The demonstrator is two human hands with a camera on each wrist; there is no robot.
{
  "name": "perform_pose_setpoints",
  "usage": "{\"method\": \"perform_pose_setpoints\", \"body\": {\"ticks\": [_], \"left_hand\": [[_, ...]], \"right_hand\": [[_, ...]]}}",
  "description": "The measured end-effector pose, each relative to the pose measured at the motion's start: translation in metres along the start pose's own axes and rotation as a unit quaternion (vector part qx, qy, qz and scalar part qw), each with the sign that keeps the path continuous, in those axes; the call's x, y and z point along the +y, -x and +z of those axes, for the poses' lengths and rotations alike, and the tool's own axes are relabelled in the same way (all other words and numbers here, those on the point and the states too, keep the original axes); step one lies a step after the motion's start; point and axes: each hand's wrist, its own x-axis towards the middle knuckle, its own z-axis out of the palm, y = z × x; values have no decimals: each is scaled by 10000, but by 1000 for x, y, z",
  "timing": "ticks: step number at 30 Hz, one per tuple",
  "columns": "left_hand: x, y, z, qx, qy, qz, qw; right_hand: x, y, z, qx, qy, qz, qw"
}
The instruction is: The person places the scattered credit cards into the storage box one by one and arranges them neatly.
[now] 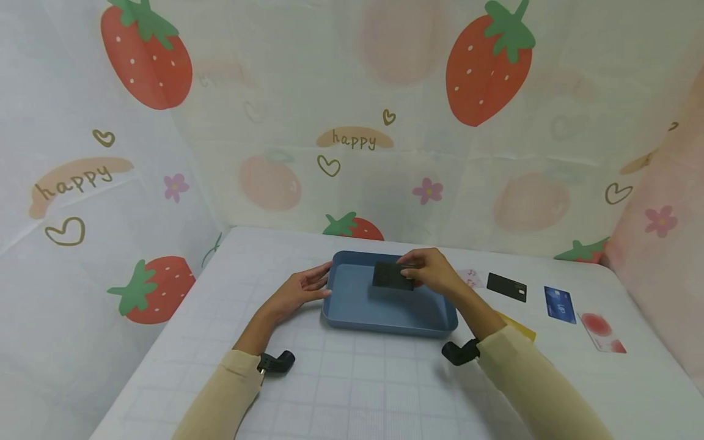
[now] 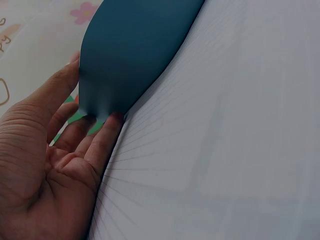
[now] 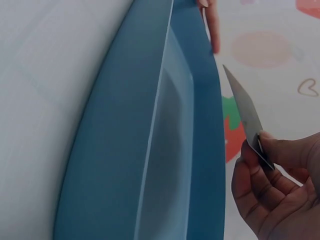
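A blue rectangular tray stands on the white table. My left hand rests against its left end, fingers fairly straight; the left wrist view shows the fingertips right at the tray's outer wall. Above the tray, my right hand pinches a dark card between thumb and fingers. In the right wrist view the card appears nearly edge-on, raised over the tray's rim, its near end between the thumb and curled fingers.
Right of the tray lie a black card, a blue card, a white card with a red circle and a pale pink-patterned card. A yellow card shows partly under the right forearm. A strawberry-printed cloth hangs behind.
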Motion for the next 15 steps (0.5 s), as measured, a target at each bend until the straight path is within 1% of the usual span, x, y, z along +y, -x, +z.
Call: {"method": "perform_pose_setpoints", "body": {"ticks": [7, 13, 15], "left_hand": [[0, 0, 0, -59, 77, 18, 10000], [-1, -1, -2, -63, 59, 81, 9999], [-2, -2, -2, -70, 38, 96, 9999]], "right_hand": [[-2, -11, 11, 29, -77, 275, 9996], [-5, -22, 21, -37, 70, 293, 9995], [-6, -26, 24, -43, 94, 368, 9993]]}}
